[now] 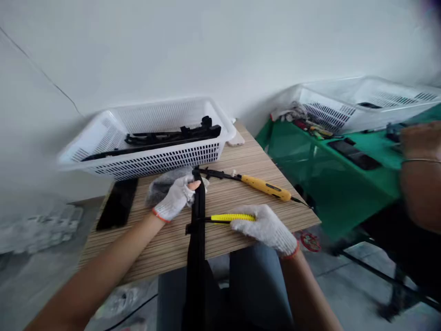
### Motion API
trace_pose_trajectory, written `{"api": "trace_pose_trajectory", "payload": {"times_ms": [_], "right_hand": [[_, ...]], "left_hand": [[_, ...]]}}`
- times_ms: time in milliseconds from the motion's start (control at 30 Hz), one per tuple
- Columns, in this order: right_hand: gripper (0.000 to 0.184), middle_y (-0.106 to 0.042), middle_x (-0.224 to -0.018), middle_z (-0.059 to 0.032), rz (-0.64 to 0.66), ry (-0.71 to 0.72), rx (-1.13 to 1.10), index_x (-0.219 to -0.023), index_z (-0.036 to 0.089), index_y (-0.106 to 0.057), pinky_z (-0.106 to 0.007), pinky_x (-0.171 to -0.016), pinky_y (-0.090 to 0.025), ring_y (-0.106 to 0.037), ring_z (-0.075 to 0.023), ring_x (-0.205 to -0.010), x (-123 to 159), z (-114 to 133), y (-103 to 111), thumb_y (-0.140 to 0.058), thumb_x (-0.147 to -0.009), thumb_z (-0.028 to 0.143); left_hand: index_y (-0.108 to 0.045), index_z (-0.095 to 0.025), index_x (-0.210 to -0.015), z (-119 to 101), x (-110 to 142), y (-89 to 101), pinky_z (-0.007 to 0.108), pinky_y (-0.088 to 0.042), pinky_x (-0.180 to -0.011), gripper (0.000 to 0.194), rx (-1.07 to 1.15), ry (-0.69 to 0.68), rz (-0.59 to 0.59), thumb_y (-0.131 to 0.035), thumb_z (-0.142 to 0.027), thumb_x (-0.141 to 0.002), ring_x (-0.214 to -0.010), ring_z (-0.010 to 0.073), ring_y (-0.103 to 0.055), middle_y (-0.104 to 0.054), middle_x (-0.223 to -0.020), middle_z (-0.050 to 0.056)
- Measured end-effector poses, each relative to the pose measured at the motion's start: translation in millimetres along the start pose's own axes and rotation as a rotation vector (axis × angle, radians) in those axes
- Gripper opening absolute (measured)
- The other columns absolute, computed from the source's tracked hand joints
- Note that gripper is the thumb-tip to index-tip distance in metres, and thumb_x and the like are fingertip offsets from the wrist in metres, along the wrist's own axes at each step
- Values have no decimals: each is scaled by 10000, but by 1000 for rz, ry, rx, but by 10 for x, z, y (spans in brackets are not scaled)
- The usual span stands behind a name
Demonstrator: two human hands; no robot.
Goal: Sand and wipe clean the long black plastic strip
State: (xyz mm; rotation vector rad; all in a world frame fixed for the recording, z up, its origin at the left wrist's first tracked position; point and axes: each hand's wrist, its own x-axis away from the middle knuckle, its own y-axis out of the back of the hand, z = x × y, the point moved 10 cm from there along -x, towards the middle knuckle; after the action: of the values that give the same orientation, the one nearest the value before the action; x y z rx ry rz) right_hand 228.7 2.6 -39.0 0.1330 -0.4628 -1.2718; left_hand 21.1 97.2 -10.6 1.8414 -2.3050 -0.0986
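Observation:
A long black plastic strip [197, 216] runs from the tabletop down over its front edge toward my lap. My left hand [178, 196], in a white fingerless-thumb knit glove, is closed around the strip's upper part. In my right hand [264, 225], also gloved, is a yellow-handled tool [227, 217] whose thin dark end reaches the strip's side near a small black tab. The exact kind of this tool cannot be made out. Behind my left hand lies a grey cloth [161, 186]. A yellow soldering iron [265, 187] with a cable rests beyond my right hand.
A white basket [172, 156] with black plastic parts stands at the back of the wood-grain table [227, 246]. At left lies a black phone [118, 204]. On the right, a green-covered table [296, 151] bears another white basket [330, 112]; a person's arm [422, 174] is beside it.

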Motion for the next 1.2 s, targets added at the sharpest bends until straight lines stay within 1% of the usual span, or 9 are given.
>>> {"api": "trace_pose_trajectory", "payload": {"times_ms": [100, 167, 400, 500, 633, 733, 833, 933, 1200], "right_hand": [[460, -786, -815, -45, -79, 48, -45, -1051, 187, -865, -303, -662, -502, -672, -213, -741, -9, 18, 54, -739, -808, 556], [460, -793, -846, -53, -74, 62, -49, -1026, 188, -869, -307, -669, -508, -676, -220, -759, -18, 29, 44, -758, -790, 566], [444, -786, -820, -50, -73, 74, -66, -1016, 198, -878, -318, -686, -528, -674, -220, -751, -39, 51, 52, -760, -780, 556], [473, -796, -852, -55, -141, 77, -82, -1058, 189, -874, -326, -701, -545, -693, -231, -778, -35, 41, 115, -754, -792, 560], [433, -796, -850, -56, -109, 79, -85, -1007, 186, -881, -319, -713, -554, -707, -239, -803, -43, 36, 77, -784, -769, 534], [466, -790, -842, -58, -163, 81, -102, -1034, 181, -878, -316, -693, -542, -691, -224, -774, -39, 24, 132, -761, -791, 561], [474, -778, -810, -59, -119, 69, -103, -1024, 170, -878, -311, -672, -532, -679, -219, -755, -53, 0, 89, -786, -767, 558], [499, -764, -787, -55, -184, 73, -115, -1078, 153, -869, -305, -658, -523, -664, -206, -733, -49, -16, 151, -737, -812, 555], [491, -743, -755, -46, -152, 73, -106, -1045, 153, -874, -291, -604, -493, -637, -195, -690, -39, -30, 140, -735, -803, 558]], "left_hand": [[-748, -166, -794, 8, -13, -9, 262, -403, -540, 531, -2, -7, -6, -791, -678, -658, -622, 158, -576, -717, -716, 53], [-756, -166, -799, 8, -14, -8, 258, -391, -519, 518, -5, -14, -9, -783, -665, -662, -609, 157, -565, -725, -724, 60], [-767, -168, -832, -19, -3, 1, 254, -391, -495, 488, -16, -50, -6, -760, -641, -714, -590, 149, -549, -739, -749, 71], [-769, -162, -835, -22, -11, -4, 255, -382, -486, 494, -29, -60, 4, -759, -644, -727, -582, 144, -539, -746, -766, 86], [-774, -158, -854, -11, -17, -7, 258, -351, -467, 501, -47, -65, 17, -754, -648, -749, -533, 124, -481, -736, -755, 80], [-775, -159, -871, -10, -16, -1, 258, -356, -477, 505, -54, -75, 17, -752, -651, -761, -541, 126, -488, -737, -766, 83], [-775, -160, -871, -19, -17, 2, 256, -356, -478, 512, -59, -87, 9, -746, -659, -760, -546, 128, -491, -738, -771, 85], [-774, -162, -847, -37, -19, 4, 257, -366, -480, 519, -64, -96, -1, -740, -670, -748, -550, 132, -496, -742, -759, 84], [-769, -173, -808, -90, 0, 69, 257, -359, -504, 505, -93, -133, -52, -717, -672, -756, -558, 136, -492, -719, -713, 59]]}}
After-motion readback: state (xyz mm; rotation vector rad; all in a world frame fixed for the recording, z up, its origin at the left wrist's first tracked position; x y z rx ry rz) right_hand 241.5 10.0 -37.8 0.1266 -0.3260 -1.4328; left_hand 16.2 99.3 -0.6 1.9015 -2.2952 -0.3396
